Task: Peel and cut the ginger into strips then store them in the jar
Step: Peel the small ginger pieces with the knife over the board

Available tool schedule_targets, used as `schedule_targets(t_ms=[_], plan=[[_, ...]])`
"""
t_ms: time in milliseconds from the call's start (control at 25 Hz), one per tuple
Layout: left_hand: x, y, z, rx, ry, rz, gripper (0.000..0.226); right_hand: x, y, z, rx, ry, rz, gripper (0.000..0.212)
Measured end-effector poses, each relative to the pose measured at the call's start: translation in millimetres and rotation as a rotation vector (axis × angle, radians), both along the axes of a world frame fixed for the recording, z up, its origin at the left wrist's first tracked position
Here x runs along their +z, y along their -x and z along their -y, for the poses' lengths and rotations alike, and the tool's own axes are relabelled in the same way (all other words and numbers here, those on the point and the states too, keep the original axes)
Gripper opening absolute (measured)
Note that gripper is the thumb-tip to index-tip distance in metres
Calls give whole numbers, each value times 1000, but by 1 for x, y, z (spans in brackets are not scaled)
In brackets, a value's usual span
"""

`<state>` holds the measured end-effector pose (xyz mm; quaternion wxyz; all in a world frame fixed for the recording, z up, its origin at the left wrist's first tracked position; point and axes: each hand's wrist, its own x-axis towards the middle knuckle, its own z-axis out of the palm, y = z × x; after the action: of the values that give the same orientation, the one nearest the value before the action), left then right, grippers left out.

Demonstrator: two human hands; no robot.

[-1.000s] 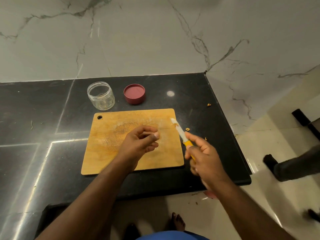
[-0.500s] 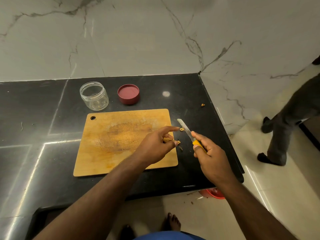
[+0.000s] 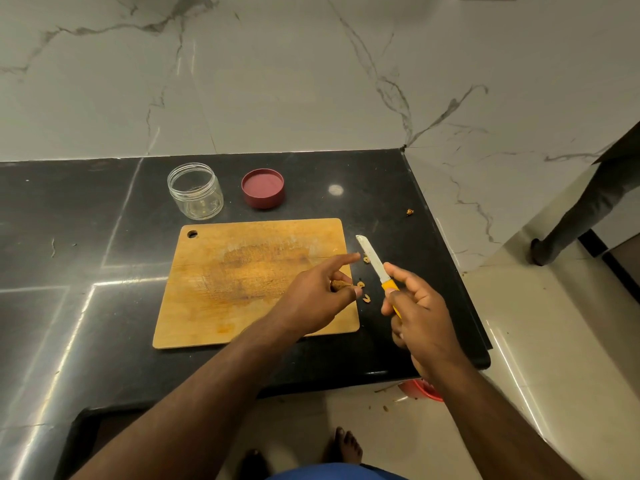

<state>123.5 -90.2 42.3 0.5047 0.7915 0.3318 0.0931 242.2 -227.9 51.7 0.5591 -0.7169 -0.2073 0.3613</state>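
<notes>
My left hand hovers over the right edge of the wooden cutting board and grips a small brown piece of ginger, index finger stretched out. My right hand holds a knife by its yellow handle, blade pointing up and away, just right of the board. A few peel scraps lie on the counter between the hands. The clear jar stands open behind the board, with its dark red lid beside it.
The black counter ends at a right edge near my right hand. One more scrap lies near that edge. A red bin sits on the floor below. Another person's leg stands at the right.
My left hand slid right from the board's middle to its right edge with the ginger. The knife hand stayed beside the board. The other person walked further away at the right.
</notes>
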Motion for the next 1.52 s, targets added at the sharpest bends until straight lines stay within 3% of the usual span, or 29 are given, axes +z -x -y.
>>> schedule_targets(t_ms=[200, 360, 480, 600, 800, 960, 1080, 1520], plan=[[7, 1, -7, 44, 61, 29, 65, 3, 5, 0, 33, -20, -98, 38], [1, 9, 1, -28, 47, -7, 40, 4, 8, -3, -18, -51, -183, 35], [-5, 27, -15, 119, -10, -63, 18, 3, 9, -4, -2, -11, -98, 36], [-8, 49, -47, 252, 21, -118, 20, 0, 15, -6, 78, 66, 26, 39], [-10, 63, -71, 184, -62, -271, 28, -4, 27, -10, 221, 166, 419, 43], [-14, 70, -83, 168, -116, -321, 25, 1, 33, -16, 334, 193, 476, 48], [-19, 74, -82, 193, -147, -279, 37, 4, 38, -21, 296, 117, 489, 50], [-40, 78, -77, 275, -270, -188, 39, -9, 80, -52, 557, 270, 713, 50]])
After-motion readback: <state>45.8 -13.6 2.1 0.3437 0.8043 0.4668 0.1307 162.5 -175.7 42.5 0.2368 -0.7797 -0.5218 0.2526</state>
